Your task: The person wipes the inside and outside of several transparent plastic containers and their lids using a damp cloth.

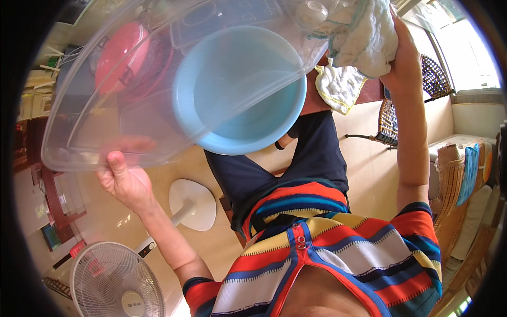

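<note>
A large translucent plastic container or lid point(158, 119) is tilted in front of me, over a round light-blue basin point(253, 136). My left hand point(128, 180) grips its lower left edge, with the thumb outside and the fingers seen blurred through the plastic. At the upper right my right hand point(406, 59) holds a damp white cloth with green edging point(366, 39) against the container's right end. A second white cloth with yellow edging point(340, 87) hangs over the edge of a dark red table point(370, 93), right of the basin.
A pink plastic container point(122, 57) shows through the clear plastic at upper left. A white standing fan point(119, 281) is at lower left, near a white pedestal base point(193, 204). Woven chairs point(388, 121) stand at right, beside a seat with a woven mat point(449, 174).
</note>
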Demonstrator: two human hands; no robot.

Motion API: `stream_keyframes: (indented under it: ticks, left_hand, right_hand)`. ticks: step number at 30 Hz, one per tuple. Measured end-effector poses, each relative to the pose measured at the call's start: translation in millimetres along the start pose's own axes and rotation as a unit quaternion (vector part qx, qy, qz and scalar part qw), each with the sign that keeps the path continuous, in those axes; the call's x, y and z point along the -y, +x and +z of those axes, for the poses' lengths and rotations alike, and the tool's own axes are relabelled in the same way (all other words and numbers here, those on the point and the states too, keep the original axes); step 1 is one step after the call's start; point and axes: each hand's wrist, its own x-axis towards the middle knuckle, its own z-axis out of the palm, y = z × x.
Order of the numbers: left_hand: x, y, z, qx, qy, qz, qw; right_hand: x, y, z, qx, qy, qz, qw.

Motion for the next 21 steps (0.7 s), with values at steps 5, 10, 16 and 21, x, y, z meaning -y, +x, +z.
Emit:
stream_keyframes:
  ticks: [5, 10, 16, 21]
  left_hand:
    - [-25, -4, 29, -0.005, -0.033, -0.142, 0.989]
    - [-19, -9, 43, -0.026, 0.012, -0.242, 0.97]
    - [19, -29, 44, -0.01, -0.03, -0.321, 0.947]
    - [35, -37, 53, 0.001, -0.05, -0.354, 0.934]
  right_hand:
    - [0, -13, 15, -0.027, -0.431, -0.259, 0.864]
    - [12, -25, 64, -0.028, -0.154, -0.095, 0.983]
    - [-10, -16, 145, 0.061, -0.27, -0.372, 0.886]
    - [-43, -27, 227, 0.102, -0.339, -0.415, 0.838]
